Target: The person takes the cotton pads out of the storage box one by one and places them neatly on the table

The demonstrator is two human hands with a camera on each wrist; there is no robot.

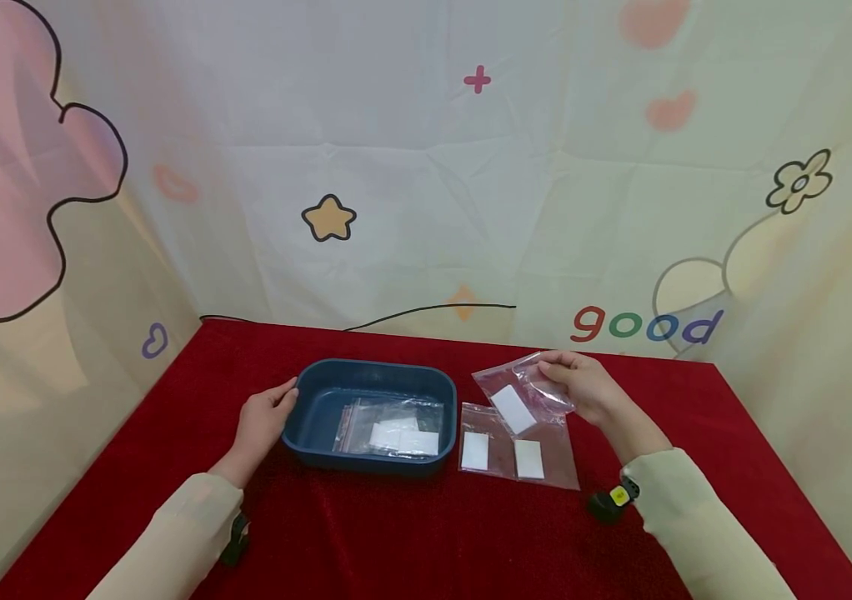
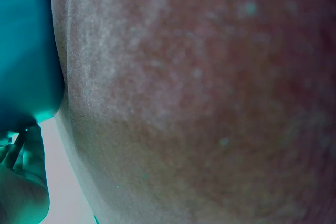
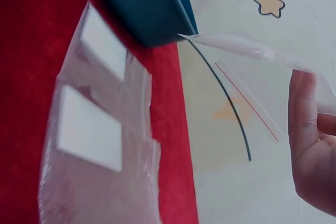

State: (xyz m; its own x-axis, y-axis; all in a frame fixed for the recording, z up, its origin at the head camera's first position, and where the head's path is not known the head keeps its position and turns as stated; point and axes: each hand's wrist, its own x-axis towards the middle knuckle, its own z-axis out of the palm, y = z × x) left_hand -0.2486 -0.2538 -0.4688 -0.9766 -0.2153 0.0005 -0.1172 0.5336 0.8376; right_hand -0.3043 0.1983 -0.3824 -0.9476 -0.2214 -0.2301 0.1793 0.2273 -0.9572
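Observation:
A dark blue rectangular basin (image 1: 366, 461) sits on red cloth, with several clear zip bags (image 1: 403, 437) holding white rectangles inside it. At its left end, my left hand (image 1: 257, 425) grips the rim; in the left wrist view the fingers (image 2: 34, 150) meet the basin's corner. My right hand (image 1: 583, 387) pinches a clear zip bag (image 1: 512, 407) by one edge, raised and tilted, with a white rectangle in it. Below that bag, two more zip bags (image 3: 86, 129) lie overlapping on the cloth beside the basin, each with a white rectangle.
The red cloth (image 1: 336, 542) covers the table and extends in front of the basin. Behind the table's far edge hangs a pale printed curtain (image 1: 411, 250), which also runs along both sides. Each wrist wears a black device (image 1: 609, 502).

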